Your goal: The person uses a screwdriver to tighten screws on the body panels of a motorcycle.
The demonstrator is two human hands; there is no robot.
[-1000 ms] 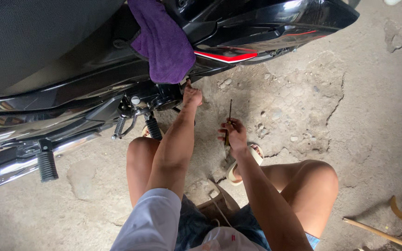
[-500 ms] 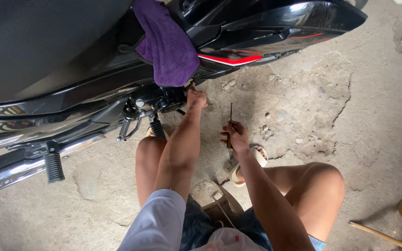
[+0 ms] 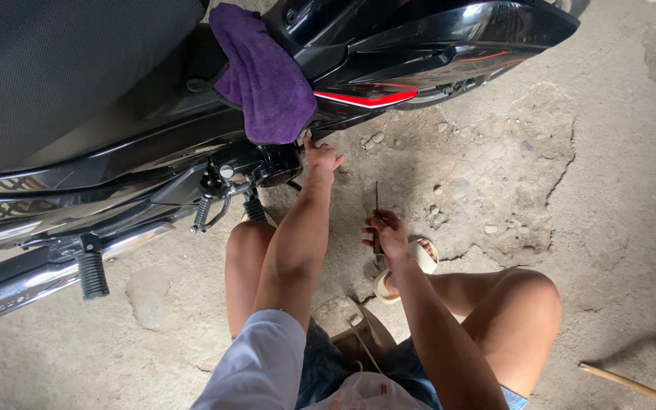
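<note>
Since a second ago the view has slid a little to the right and down, so the motorbike (image 3: 153, 159) sits further left and higher in the picture, and more of the bare ground shows on the right. Both hands have barely shifted against the bike: the left hand (image 3: 320, 158) is still up at the underside of the black body, just below the hanging purple cloth (image 3: 263, 76), fingers bent and pressed to the dark parts there; whether they grip anything I cannot tell. The right hand (image 3: 389, 231) still hangs lower and apart from the bike, fingers closed around a thin screwdriver (image 3: 376, 205) whose shaft points up, above the ground and near the person's sandal (image 3: 419, 262).

The ground (image 3: 594, 190) is rough, cracked concrete, grey-brown, with a broken patch of loose pebbles beside the bike's rear. No walls show. The person squats with bare knees spread and wears a pale sleeve and denim shorts.

Counted: one motorbike, one purple cloth, one screwdriver, one footpeg (image 3: 91, 269) with a ribbed rubber cover, one chrome exhaust pipe (image 3: 32, 285) along the lower left, two small coil springs (image 3: 203, 212) under the frame, one red stripe (image 3: 366, 97) on the tail panel, and wooden sticks (image 3: 632, 383) at the lower right corner.
</note>
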